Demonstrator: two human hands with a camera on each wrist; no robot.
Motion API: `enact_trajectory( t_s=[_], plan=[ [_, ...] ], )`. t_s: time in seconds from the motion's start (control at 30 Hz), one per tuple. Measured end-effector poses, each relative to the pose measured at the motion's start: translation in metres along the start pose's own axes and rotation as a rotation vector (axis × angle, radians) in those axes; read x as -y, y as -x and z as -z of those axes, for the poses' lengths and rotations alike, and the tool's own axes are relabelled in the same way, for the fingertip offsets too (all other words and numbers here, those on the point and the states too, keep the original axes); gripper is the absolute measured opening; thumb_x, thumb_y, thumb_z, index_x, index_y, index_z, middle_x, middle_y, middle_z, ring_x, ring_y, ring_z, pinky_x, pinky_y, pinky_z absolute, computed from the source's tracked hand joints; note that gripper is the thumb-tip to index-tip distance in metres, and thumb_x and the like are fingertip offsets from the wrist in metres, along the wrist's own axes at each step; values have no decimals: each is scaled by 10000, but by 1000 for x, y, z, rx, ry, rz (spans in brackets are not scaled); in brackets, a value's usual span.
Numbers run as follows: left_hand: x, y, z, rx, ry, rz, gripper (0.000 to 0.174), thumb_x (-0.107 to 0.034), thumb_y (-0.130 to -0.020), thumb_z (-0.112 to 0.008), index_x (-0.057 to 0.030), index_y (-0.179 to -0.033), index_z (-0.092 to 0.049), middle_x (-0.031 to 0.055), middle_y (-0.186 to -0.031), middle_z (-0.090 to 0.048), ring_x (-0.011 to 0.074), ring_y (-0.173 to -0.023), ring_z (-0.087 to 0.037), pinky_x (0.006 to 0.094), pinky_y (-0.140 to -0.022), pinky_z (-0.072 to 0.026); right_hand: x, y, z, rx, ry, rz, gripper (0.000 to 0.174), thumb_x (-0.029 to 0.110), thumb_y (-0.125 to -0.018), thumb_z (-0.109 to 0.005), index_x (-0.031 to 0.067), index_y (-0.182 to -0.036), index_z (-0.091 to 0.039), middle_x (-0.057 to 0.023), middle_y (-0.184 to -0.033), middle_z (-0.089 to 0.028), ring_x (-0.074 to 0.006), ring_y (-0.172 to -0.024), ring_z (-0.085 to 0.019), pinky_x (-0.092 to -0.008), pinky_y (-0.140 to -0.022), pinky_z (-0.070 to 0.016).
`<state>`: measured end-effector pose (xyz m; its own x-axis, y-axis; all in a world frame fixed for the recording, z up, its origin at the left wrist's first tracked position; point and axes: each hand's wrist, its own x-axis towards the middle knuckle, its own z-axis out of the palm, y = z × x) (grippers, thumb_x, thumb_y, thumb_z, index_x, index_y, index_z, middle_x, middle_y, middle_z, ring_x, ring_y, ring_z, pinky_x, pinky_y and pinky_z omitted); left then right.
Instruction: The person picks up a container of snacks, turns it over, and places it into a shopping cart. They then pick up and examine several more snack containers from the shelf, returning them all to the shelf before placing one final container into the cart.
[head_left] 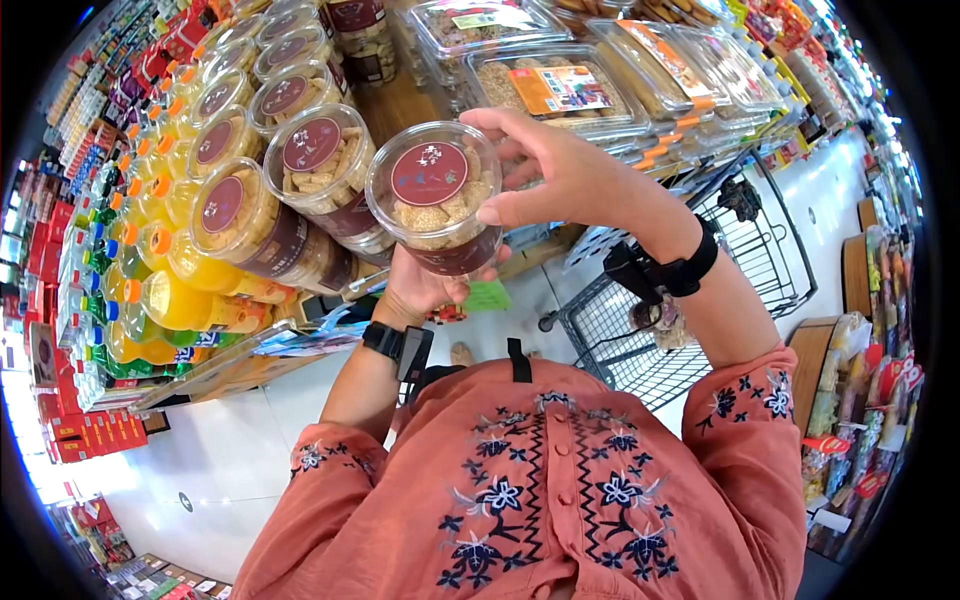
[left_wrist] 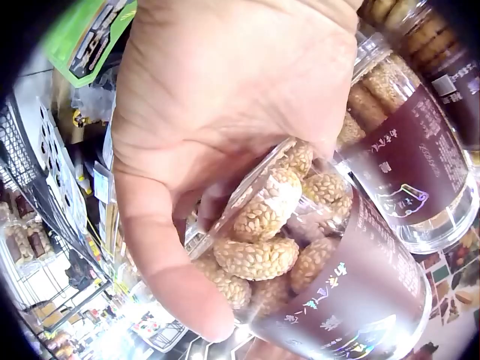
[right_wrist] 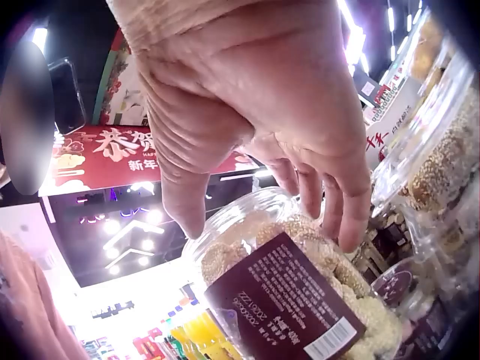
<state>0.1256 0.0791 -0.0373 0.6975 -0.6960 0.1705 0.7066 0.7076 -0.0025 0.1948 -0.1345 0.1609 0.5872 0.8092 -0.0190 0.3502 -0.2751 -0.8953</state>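
A clear round jar with a dark red label and sesame-coated snacks inside is held up before the display in the head view. My left hand grips it from below and the side; in the left wrist view, the thumb of that hand lies across the clear upper part of the jar. My right hand curls its thumb and fingers round the lid's edge. The right wrist view shows this hand over the jar's top, whose label carries a barcode.
Similar jars stand in rows at the left, beside orange drink bottles. Clear trays of packed snacks are stacked behind. A wire shopping cart stands at the right, with more shelves beyond it.
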Motion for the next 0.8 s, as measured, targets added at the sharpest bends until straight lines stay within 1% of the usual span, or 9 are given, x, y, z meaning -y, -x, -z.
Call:
enact_trajectory(
  t_s=[0.13, 0.23, 0.3, 0.43, 0.53, 0.63, 0.67, 0.77, 0.8],
  plan=[
    [2, 2, -2, -30, -35, -8, 860, -707, -979, -381, -116, -1598, -296, 425, -1444, -409, 571, -1131, -592, 576, -681, -656, 0, -2, 1, -1, 116, 69, 997, 383, -798, -861, 25, -1566, -333, -183, -1452, -537, -258, -1292, -571, -391, -1047, -488],
    [3, 3, -10, -81, -87, -60, 839, -703, -995, -348, -112, -1590, -307, 398, -1413, -468, 551, -1084, -623, 544, -641, -665, 8, -3, 0, -27, 257, 105, 1030, 410, -768, -876, 10, -1554, -344, -203, -1479, -499, -292, -1345, -528, -404, -1081, -464],
    [0, 4, -8, -104, -168, -97, 824, -699, -1007, -321, -111, -1584, -313, 352, -1415, -502, 544, -1051, -640, 525, -607, -667, 7, -5, -4, -71, 448, 197, 1061, 429, -741, -888, -5, -1545, -348, -227, -1486, -480, -320, -1367, -510, -407, -1107, -443],
    [-4, 3, -8, -189, -241, -129, 820, -705, -1015, -287, -107, -1576, -318, 261, -1434, -541, 546, -1007, -662, 491, -548, -665, 8, -9, -13, -132, 580, 330, 1102, 412, -696, -911, -20, -1535, -342, -256, -1487, -445, -379, -1375, -478, -414, -1140, -408],
    [-7, 1, -10, -140, -272, -115, 756, -649, -1040, -301, -115, -1574, -323, 233, -1459, -536, 517, -1046, -673, 495, -579, -672, 11, -12, -19, -133, 581, 367, 1115, 388, -675, -923, -22, -1531, -339, -262, -1475, -436, -410, -1362, -474, -424, -1145, -402],
    [-9, 5, 1, -190, -298, -196, 681, -578, -1065, -318, -123, -1571, -333, 223, -1477, -527, 465, -1069, -689, 503, -630, -678, 12, -9, -26, -156, 610, 400, 1119, 372, -661, -930, -21, -1526, -339, -266, -1460, -435, -432, -1348, -475, -439, -1127, -416],
    [-11, 9, 4, -194, -323, -193, 630, -524, -1078, -343, -130, -1570, -342, 209, -1494, -518, 416, -1101, -695, 524, -695, -678, 9, -11, -28, -166, 617, 430, 1122, 370, -655, -932, -20, -1525, -340, -268, -1456, -436, -438, -1344, -475, -444, -1120, -421],
    [-3, 11, -2, -74, -347, -299, 640, -526, -1076, -362, -120, -1569, -344, 199, -1505, -510, 411, -1183, -659, 545, -733, -673, 7, -8, -32, -205, 609, 515, 1109, 345, -650, -931, -13, -1523, -350, -268, -1450, -441, -440, -1336, -481, -450, -1095, -441],
    [4, 8, -18, -146, -334, -365, 645, -525, -1074, -388, -114, -1569, -345, 187, -1518, -500, 390, -1276, -605, 546, -832, -656, 4, -7, -33, -217, 603, 543, 1102, 337, -653, -930, -12, -1525, -353, -266, -1451, -441, -437, -1336, -482, -450, -1094, -443]
  ],
)
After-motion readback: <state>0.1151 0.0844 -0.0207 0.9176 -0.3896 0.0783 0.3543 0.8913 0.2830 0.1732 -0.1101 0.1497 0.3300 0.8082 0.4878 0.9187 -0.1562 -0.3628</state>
